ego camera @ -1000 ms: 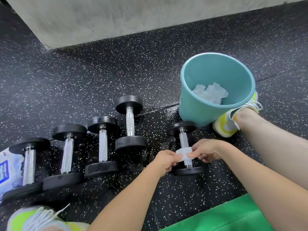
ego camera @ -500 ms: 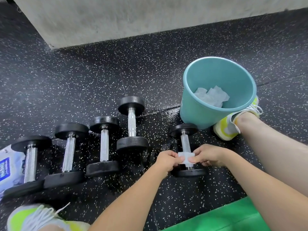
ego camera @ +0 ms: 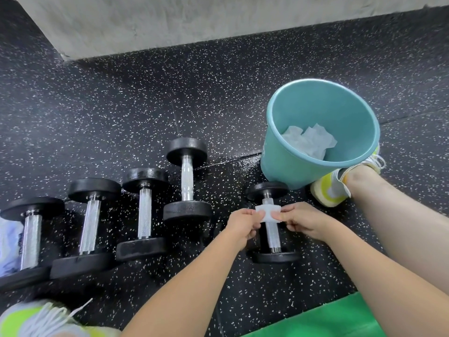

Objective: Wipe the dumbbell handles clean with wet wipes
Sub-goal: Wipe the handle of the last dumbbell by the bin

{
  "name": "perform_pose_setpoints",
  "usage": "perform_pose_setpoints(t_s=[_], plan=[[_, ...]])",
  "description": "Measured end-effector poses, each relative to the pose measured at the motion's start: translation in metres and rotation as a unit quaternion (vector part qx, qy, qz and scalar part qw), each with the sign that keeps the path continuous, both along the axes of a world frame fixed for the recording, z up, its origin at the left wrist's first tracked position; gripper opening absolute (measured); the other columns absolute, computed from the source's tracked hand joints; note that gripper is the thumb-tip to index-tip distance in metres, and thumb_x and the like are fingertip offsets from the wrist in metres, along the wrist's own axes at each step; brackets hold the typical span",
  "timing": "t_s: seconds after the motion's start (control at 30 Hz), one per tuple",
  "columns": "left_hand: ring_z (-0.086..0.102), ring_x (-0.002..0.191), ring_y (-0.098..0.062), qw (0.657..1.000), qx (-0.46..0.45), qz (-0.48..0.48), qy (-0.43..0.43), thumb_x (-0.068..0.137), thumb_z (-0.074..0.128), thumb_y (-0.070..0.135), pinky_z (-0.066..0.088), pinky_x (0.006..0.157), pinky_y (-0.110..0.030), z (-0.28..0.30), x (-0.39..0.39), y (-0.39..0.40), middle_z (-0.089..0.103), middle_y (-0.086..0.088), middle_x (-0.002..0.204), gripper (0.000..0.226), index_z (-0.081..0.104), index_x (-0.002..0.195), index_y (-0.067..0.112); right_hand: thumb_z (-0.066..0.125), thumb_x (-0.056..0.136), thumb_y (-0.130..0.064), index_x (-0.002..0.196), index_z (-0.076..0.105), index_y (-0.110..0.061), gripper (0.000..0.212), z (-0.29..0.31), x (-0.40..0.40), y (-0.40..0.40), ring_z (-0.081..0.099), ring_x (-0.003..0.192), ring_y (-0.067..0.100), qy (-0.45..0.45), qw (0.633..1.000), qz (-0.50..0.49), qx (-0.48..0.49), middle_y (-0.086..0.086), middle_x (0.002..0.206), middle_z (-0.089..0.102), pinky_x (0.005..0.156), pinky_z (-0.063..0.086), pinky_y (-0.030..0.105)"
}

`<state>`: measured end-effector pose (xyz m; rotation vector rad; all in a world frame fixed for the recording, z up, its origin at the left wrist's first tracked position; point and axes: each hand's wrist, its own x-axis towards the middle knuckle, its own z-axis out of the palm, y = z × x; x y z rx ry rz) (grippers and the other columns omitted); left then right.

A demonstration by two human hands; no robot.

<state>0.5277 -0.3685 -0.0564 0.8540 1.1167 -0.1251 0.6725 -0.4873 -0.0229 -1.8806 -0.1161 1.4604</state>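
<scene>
A small black dumbbell (ego camera: 272,235) with a knurled steel handle lies on the speckled black floor in front of me. A folded white wet wipe (ego camera: 268,212) is wrapped over the far part of its handle. My left hand (ego camera: 240,223) pinches the wipe's left end and my right hand (ego camera: 305,221) pinches its right end. The near part of the handle is bare. Several more black dumbbells (ego camera: 187,180) lie in a row to the left.
A teal bucket (ego camera: 291,166) holding used white wipes (ego camera: 308,141) stands just beyond the dumbbell. A wet wipe pack (ego camera: 9,242) lies at the far left edge. My shoes (ego camera: 331,192) flank the scene, a green mat (ego camera: 328,319) is bottom right, and a concrete wall base (ego camera: 170,23) runs across the top.
Both hands have slid the wipe along the handle, from near the close weight to the far part by the bucket. The dumbbell itself has stayed in place.
</scene>
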Motion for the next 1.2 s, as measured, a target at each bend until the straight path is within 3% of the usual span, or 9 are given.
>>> perform_pose_setpoints(t_s=[0.13, 0.23, 0.4, 0.53, 0.63, 0.77, 0.87, 1.1, 1.2], plan=[[0.054, 0.064, -0.008, 1.0, -0.02, -0.001, 0.008, 0.089, 0.077, 0.02, 0.045, 0.053, -0.02, 0.0, 0.006, 0.008, 0.061, 0.001, 0.074, 0.015, 0.064, 0.09, 0.016, 0.084, 0.08, -0.015, 0.092, 0.079, -0.006, 0.016, -0.003, -0.002, 0.004, 0.045, 0.06, 0.006, -0.001, 0.999, -0.045, 0.018, -0.002, 0.07, 0.058, 0.06, 0.042, 0.022], [0.054, 0.064, -0.008, 0.999, -0.02, 0.029, 0.002, 0.093, 0.074, 0.02, 0.044, 0.054, -0.019, 0.003, 0.014, 0.009, 0.061, 0.001, 0.076, 0.012, 0.063, 0.09, 0.016, 0.084, 0.081, -0.019, 0.103, 0.076, -0.005, 0.027, -0.006, -0.004, 0.01, 0.05, 0.069, 0.008, -0.02, 0.994, -0.097, 0.037, 0.001, 0.082, 0.063, 0.064, 0.046, 0.023], [0.06, 0.08, -0.014, 0.999, -0.015, 0.041, 0.005, 0.1, 0.062, 0.032, 0.05, 0.065, -0.027, 0.014, 0.025, 0.004, 0.065, -0.003, 0.097, 0.016, 0.058, 0.096, 0.017, 0.081, 0.085, -0.019, 0.112, 0.073, -0.005, 0.031, -0.007, -0.005, 0.021, 0.053, 0.077, 0.012, -0.021, 0.985, -0.159, 0.057, 0.005, 0.093, 0.066, 0.066, 0.047, 0.023], [0.07, 0.103, -0.031, 0.985, -0.155, -0.076, 0.001, 0.102, 0.033, 0.064, 0.054, 0.092, -0.045, 0.022, 0.016, -0.005, 0.073, -0.013, 0.107, 0.065, 0.064, 0.119, 0.01, 0.073, 0.092, -0.028, 0.107, 0.074, -0.017, 0.019, -0.004, -0.007, 0.02, 0.058, 0.09, 0.015, 0.012, 0.993, -0.109, 0.03, 0.001, 0.101, 0.072, 0.075, 0.046, 0.029], [0.072, 0.096, -0.031, 0.982, -0.154, -0.107, 0.003, 0.1, 0.02, 0.07, 0.053, 0.099, -0.049, 0.025, 0.014, -0.007, 0.076, -0.015, 0.099, 0.082, 0.07, 0.108, 0.005, 0.07, 0.094, -0.02, 0.11, 0.074, -0.011, 0.019, -0.001, -0.01, 0.026, 0.06, 0.091, 0.019, 0.026, 0.992, -0.118, 0.043, 0.007, 0.101, 0.073, 0.078, 0.047, 0.029], [0.072, 0.088, -0.027, 0.99, -0.11, -0.084, 0.041, 0.099, 0.023, 0.07, 0.059, 0.081, -0.041, 0.029, 0.01, -0.007, 0.076, -0.013, 0.095, 0.081, 0.071, 0.102, 0.005, 0.068, 0.094, -0.01, 0.108, 0.073, -0.002, 0.017, -0.001, -0.019, 0.033, 0.061, 0.086, 0.021, 0.044, 0.985, -0.15, 0.066, 0.014, 0.101, 0.071, 0.08, 0.051, 0.03], [0.072, 0.096, -0.03, 0.991, -0.079, -0.092, 0.057, 0.099, 0.028, 0.07, 0.059, 0.085, -0.043, 0.03, 0.001, 0.001, 0.075, -0.015, 0.101, 0.08, 0.069, 0.112, 0.003, 0.066, 0.095, -0.006, 0.107, 0.072, -0.002, 0.014, -0.002, -0.025, 0.041, 0.061, 0.093, 0.024, 0.071, 0.981, -0.163, 0.083, 0.013, 0.101, 0.072, 0.094, 0.051, 0.036], [0.075, 0.086, -0.033, 0.99, 0.037, -0.077, 0.114, 0.079, 0.041, 0.085, 0.062, 0.079, -0.047, 0.019, -0.019, 0.026, 0.075, -0.016, 0.099, 0.091, 0.068, 0.117, 0.007, 0.059, 0.1, -0.007, 0.098, 0.07, -0.007, 0.01, -0.003, -0.056, 0.068, 0.065, 0.078, 0.018, 0.123, 0.97, -0.186, 0.094, 0.004, 0.08, 0.075, 0.074, 0.053, 0.029], [0.075, 0.081, -0.029, 0.993, 0.024, -0.061, 0.1, 0.096, 0.038, 0.07, 0.062, 0.068, -0.035, 0.029, -0.024, 0.032, 0.076, -0.016, 0.098, 0.073, 0.068, 0.113, 0.006, 0.061, 0.099, -0.007, 0.103, 0.07, -0.004, 0.01, -0.002, -0.061, 0.074, 0.068, 0.081, 0.018, 0.115, 0.971, -0.186, 0.096, 0.006, 0.086, 0.075, 0.08, 0.055, 0.03]])
